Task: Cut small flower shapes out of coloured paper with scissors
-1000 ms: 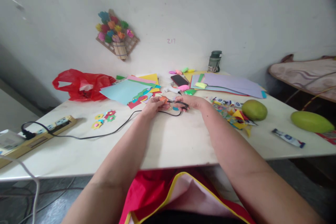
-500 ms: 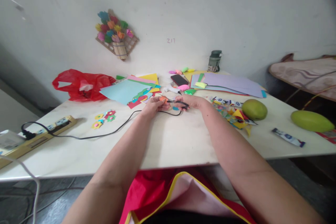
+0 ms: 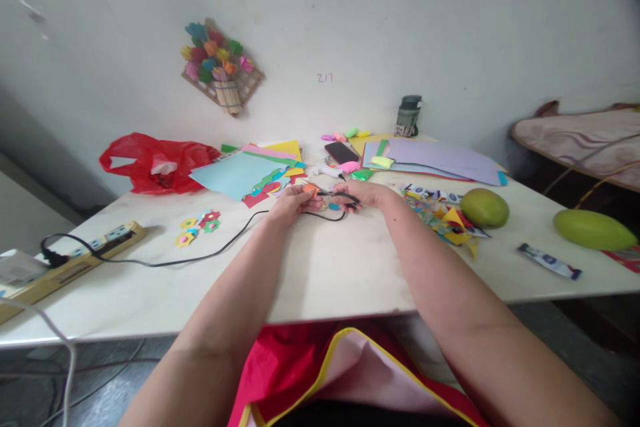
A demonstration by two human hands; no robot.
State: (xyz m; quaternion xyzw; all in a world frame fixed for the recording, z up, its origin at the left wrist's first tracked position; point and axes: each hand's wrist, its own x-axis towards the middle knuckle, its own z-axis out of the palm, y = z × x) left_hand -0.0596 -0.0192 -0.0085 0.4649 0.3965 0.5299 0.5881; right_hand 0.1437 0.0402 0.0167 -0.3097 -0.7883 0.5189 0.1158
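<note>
My left hand (image 3: 294, 203) is closed on a small orange paper piece (image 3: 311, 189) above the middle of the table. Black-handled scissors (image 3: 347, 197) are gripped in my right hand (image 3: 361, 193), their blades pointing left at the orange piece. Beneath and between the hands runs a black cord (image 3: 225, 252). A small blue piece (image 3: 334, 207) shows just below the scissors. Behind the hands lie a white glue gun (image 3: 326, 171) and coloured paper strips (image 3: 273, 180). Small paper flowers (image 3: 210, 225) rest to the left.
A red plastic bag (image 3: 143, 163) and a power strip (image 3: 107, 247) are at the left. Paper sheets (image 3: 430, 159), a phone (image 3: 341, 153) and a bottle (image 3: 409, 116) stand or lie at the back. Paper scraps (image 3: 453, 223), green fruit (image 3: 484, 207) and a tube (image 3: 549, 261) are at the right.
</note>
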